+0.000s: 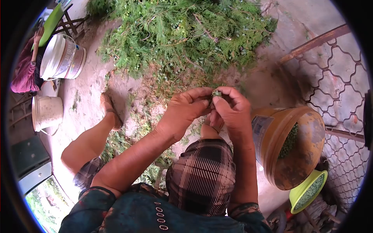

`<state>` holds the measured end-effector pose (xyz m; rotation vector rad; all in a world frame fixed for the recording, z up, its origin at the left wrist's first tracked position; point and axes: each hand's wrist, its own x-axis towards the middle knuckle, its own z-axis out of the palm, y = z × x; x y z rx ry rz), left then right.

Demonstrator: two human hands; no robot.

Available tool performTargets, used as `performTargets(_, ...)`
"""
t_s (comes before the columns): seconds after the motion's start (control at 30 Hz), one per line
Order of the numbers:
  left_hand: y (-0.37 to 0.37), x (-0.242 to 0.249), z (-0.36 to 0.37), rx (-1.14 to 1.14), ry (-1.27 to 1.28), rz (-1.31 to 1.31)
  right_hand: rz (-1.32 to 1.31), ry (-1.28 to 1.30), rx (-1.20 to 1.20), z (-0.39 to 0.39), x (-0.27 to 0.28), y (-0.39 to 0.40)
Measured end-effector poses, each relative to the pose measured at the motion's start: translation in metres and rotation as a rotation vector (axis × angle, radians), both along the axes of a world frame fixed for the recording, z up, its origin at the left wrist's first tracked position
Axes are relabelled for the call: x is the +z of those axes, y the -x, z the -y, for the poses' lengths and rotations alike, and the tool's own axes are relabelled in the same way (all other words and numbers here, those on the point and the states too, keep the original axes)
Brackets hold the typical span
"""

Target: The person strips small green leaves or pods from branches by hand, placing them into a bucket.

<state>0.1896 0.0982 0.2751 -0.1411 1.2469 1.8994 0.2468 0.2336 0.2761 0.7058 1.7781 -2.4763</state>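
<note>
Both hands meet at the middle of the head view, above the person's knees. Between their fingertips is a small green cone cluster [217, 93]. My left hand [190, 105] is closed, its thumb and fingers pinched at the cluster's left side. From the right, my right hand [232, 106] pinches the same cluster between thumb and forefinger. Beyond the hands a large heap of green conifer branches [182, 35] with small pale cones lies on the floor.
A tilted yellow-brown bucket [272, 143] with green cones inside stands at the right, beside a lime-green basin [309, 191] of cones and a wire mesh panel [342, 89]. White buckets [64, 56] stand at the left, near another person [27, 73].
</note>
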Motion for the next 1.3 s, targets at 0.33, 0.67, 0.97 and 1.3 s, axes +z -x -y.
performTargets(0.33, 0.006, -0.014, -0.005, -0.014, 0.069, -0.057, -0.075, 0.701, -0.164, -0.008, -0.014, 0.002)
performTargets(0.67, 0.013, -0.01, -0.01, -0.026, 0.183, -0.203, -0.115, 0.53, -0.135, -0.007, -0.028, 0.008)
performTargets(0.97, 0.019, -0.018, -0.016, -0.072, 0.347, -0.43, -0.109, 0.04, -0.072, -0.004, -0.03, 0.006)
performTargets(1.3, 0.027, -0.024, -0.019, -0.048, 0.094, 0.072, -0.092, 0.628, -0.212, -0.014, -0.038, 0.005)
